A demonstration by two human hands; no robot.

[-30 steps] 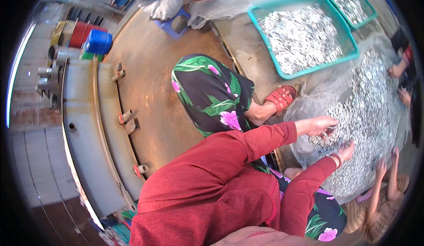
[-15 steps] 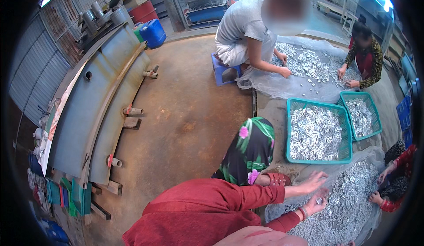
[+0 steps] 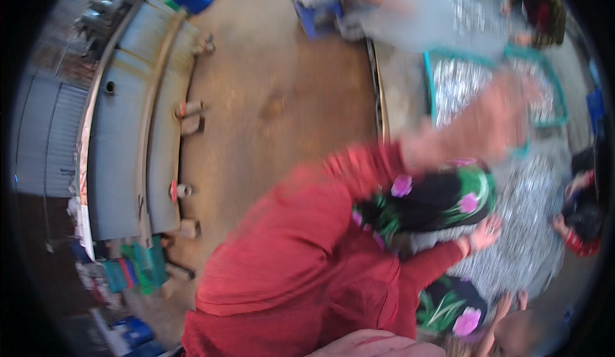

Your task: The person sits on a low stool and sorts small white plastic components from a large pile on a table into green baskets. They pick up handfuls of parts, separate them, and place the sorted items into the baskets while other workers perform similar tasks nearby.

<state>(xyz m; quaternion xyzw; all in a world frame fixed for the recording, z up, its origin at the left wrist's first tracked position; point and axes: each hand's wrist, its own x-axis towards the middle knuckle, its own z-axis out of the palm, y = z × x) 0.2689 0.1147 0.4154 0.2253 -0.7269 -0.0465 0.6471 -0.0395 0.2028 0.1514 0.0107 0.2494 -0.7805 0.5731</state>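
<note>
My left hand (image 3: 496, 116), smeared by motion, reaches across the near edge of a large teal basket (image 3: 430, 91). Small silvery metal pieces fill this basket, and the hand and forearm cover part of it. Whether the left fingers are apart or closed cannot be made out. Lower down, my right hand (image 3: 485, 234) is curled, with what look like small metal pieces at its fingers. It is beside a wide, spread pile of the same metal pieces (image 3: 528, 222). My knee in dark floral cloth (image 3: 461, 200) lies between the two arms.
A second teal basket (image 3: 562, 110) with pieces adjoins the first. Co-workers' hands are at the pile's right edge and lower edge; others work at another pile beyond the baskets. A long grey metal trough (image 3: 122, 145) with pipe stubs stands at left, and a blue stool (image 3: 317, 20) at the back.
My left hand has swung up and forward from the pile to the basket. My right hand has moved slightly up and right. The whole view has shifted, and another person shows at the lower right.
</note>
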